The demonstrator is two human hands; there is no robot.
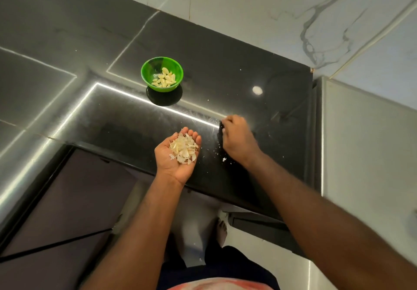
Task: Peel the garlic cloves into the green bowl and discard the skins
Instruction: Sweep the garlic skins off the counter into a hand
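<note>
From the head view, peeled garlic cloves (164,78) sit in the green bowl (147,73) further back, while the left hand (178,152) is cupped open at the tabletop (248,68) edge as a tray for skins (184,147), and the right hand (237,138) is curled fingers-down, probably sweeping scraps (223,159) over.

Worktop (225,68): black polished stone, glossy, mirror-like reflections. Bowl (147,66): translucent green plastic, shiny. Garlic skins (184,147): thin, papery, dry. Wall (293,7): smooth marble-look tile with grey veins.
</note>
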